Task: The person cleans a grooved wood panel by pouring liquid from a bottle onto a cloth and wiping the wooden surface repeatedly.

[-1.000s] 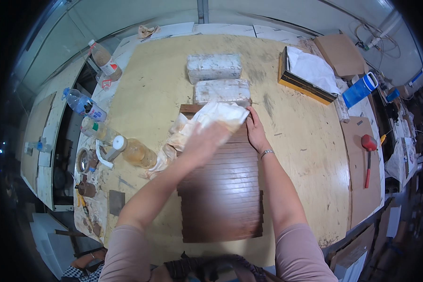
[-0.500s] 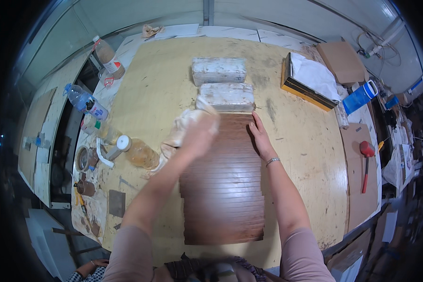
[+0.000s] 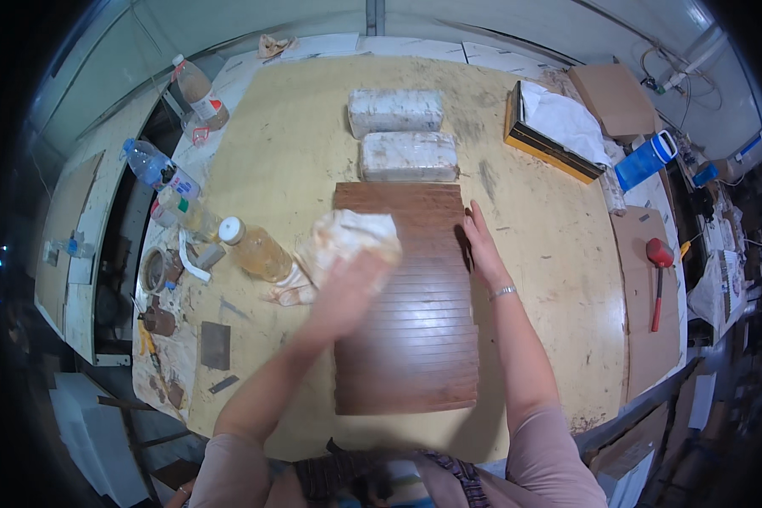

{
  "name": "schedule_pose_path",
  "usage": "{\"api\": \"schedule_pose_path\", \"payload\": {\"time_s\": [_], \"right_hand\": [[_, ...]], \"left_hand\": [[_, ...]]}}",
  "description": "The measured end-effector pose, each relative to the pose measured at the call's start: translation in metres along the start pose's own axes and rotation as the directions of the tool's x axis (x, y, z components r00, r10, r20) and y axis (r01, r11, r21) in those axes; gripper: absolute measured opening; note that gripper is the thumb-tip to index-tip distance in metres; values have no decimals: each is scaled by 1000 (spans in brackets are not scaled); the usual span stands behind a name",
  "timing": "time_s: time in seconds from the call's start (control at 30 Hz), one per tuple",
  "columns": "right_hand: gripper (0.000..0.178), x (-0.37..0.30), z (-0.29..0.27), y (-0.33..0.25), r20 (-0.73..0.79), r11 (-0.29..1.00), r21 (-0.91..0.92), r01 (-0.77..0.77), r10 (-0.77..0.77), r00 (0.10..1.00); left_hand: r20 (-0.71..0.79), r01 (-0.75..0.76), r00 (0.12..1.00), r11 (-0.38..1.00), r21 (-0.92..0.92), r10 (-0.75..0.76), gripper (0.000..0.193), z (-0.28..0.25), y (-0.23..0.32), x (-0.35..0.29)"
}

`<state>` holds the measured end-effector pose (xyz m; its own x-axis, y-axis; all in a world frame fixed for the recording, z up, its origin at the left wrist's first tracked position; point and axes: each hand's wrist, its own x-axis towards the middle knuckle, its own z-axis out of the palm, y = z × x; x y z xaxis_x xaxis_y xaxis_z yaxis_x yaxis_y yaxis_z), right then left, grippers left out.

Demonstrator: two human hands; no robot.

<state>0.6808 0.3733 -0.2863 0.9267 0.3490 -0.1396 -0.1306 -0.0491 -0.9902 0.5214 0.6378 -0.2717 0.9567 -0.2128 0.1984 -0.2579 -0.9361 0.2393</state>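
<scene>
A brown panel of narrow wooden strips (image 3: pixel 415 339) lies flat on the worktable, shiny across its middle. My left hand (image 3: pixel 351 288), smeared by motion, holds a stained whitish cloth (image 3: pixel 347 233) over the panel's left part; the cloth's loose end trails onto the table. Along the panel's upper right edge rests my right hand (image 3: pixel 484 250), fingers stretched out and holding nothing. Just beyond the panel's far end sits a wrapped whitish block (image 3: pixel 411 157), with a second similar block (image 3: pixel 395 112) behind it.
Left of the cloth stands a white-capped bottle of amber liquid (image 3: pixel 258 252). Several more bottles line the left edge. A grey flat piece (image 3: pixel 215 345) lies nearer. To the right are a black-and-yellow box (image 3: pixel 550 158), a blue bottle (image 3: pixel 646 161) and a red mallet (image 3: pixel 658 254).
My left hand and the cloth have moved nearer to me along the panel. The right hand's fingers have straightened at the panel's edge. The view has shifted slightly.
</scene>
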Motion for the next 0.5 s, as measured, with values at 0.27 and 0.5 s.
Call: {"api": "schedule_pose_path", "payload": {"time_s": [0.27,0.5], "right_hand": [[76,-68,10,23,22,993,-115,11,-9,1000],[74,-99,7,3,-16,981,194,-29,32,999]], "left_hand": [[399,220,682,-348,-911,-613,47,32,-32,-16],[301,68,741,-379,-923,-601,49,15,-22,-59]]}}
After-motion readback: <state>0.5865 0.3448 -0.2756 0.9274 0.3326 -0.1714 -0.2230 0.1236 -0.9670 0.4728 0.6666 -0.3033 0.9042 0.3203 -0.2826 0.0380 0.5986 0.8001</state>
